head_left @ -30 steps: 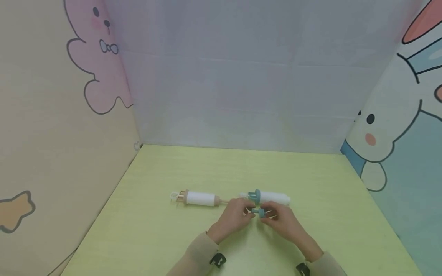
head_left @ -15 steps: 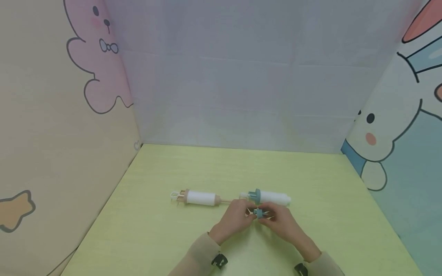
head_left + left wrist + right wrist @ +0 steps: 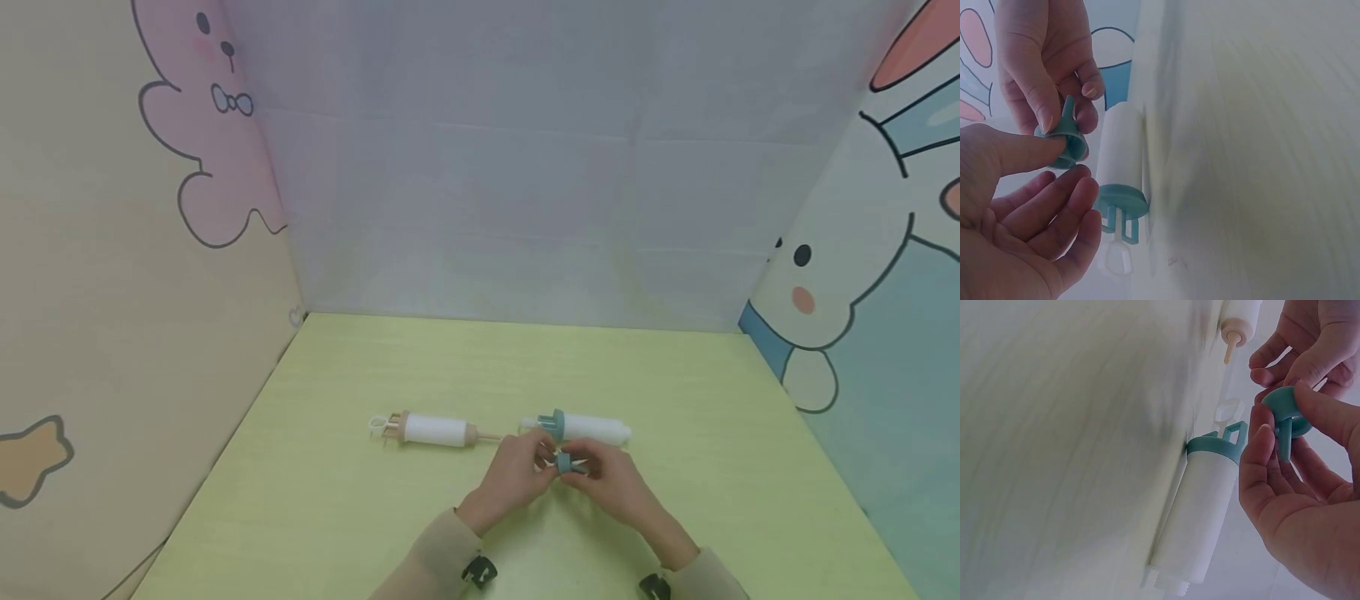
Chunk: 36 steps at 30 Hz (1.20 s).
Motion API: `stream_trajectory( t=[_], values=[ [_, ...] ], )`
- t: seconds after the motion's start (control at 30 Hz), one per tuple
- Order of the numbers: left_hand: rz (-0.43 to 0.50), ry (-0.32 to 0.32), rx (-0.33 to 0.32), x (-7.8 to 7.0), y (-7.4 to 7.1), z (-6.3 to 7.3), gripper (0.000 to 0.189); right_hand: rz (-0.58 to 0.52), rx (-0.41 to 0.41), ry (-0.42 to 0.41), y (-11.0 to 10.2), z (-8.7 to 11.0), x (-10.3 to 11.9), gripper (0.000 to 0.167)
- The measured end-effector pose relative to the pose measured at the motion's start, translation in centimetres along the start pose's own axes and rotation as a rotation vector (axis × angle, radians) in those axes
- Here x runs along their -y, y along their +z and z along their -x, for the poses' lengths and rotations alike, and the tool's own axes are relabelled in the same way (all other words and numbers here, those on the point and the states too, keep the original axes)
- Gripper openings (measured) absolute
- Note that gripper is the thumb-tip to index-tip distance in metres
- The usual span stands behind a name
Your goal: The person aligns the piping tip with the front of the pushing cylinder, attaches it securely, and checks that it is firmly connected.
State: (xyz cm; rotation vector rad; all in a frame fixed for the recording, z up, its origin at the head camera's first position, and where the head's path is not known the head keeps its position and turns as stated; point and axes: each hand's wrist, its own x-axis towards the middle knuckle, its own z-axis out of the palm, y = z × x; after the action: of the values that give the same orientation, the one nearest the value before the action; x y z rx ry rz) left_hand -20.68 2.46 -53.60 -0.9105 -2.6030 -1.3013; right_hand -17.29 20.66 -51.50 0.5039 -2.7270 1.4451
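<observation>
Both hands meet over the near middle of the green table [image 3: 675, 375], just near of a white syringe-like tube. The left hand [image 3: 516, 473] and the right hand [image 3: 611, 479] together hold one small teal nozzle [image 3: 567, 463] — a cone with a round flange. In the left wrist view the left thumb presses on the flange of the nozzle [image 3: 1063, 139], and the other left fingers lie loosely curved beneath it. In the right wrist view the right thumb and forefinger pinch the flange of the nozzle [image 3: 1286, 419], its thin tip pointing toward the right palm. The nozzle is held clear of the table surface.

The teal-capped tube [image 3: 592, 429] lies flat on the table just far of the hands, lengthwise left to right. Its teal collar with two loop handles faces left; a pale ring handle projects beyond the collar. Its right end is an open threaded neck, visible in the right wrist view [image 3: 1169, 582].

A second tube — the beige-capped tube [image 3: 433, 430] — lies to the left in line with the first, its beige nozzle tip pointing right toward the left hand, its ring handle at the left end.

Panels with cartoon animal prints stand along the left, far and right sides of the table.
</observation>
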Motion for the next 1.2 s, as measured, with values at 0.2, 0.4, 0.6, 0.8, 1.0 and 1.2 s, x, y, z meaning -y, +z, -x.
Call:
stream_trajectory(
  t=[0.2, 0.4, 0.6, 0.8, 1.0, 1.2],
  values=[
    [0.037, 0.024, -0.025, 0.01, 0.10, -0.09, 0.011, -0.078, 0.001, 0.016, -0.14, -0.15, -0.18, 0.032],
    [0.060, 0.020, -0.012, 0.00, 0.08, -0.13, 0.008, -0.136, 0.013, 0.010, -0.17, -0.20, -0.19, 0.032],
    [0.091, 0.019, -0.017, -0.23, -0.08, -0.05, 0.007, -0.138, 0.030, 0.043, -0.43, -0.26, -0.16, 0.033],
    [0.140, 0.011, -0.003, -0.38, -0.20, -0.06, 0.009, -0.131, 0.049, 0.048, -0.65, -0.25, 0.18, 0.037],
    [0.155, 0.004, 0.003, -0.51, -0.35, -0.11, 0.011, -0.153, 0.056, 0.049, -0.72, -0.28, 0.49, 0.036],
    [0.164, 0.011, 0.001, -0.54, -0.58, -0.09, 0.011, -0.173, 0.046, 0.041, -0.68, -0.42, 0.41, 0.033]
  ],
)
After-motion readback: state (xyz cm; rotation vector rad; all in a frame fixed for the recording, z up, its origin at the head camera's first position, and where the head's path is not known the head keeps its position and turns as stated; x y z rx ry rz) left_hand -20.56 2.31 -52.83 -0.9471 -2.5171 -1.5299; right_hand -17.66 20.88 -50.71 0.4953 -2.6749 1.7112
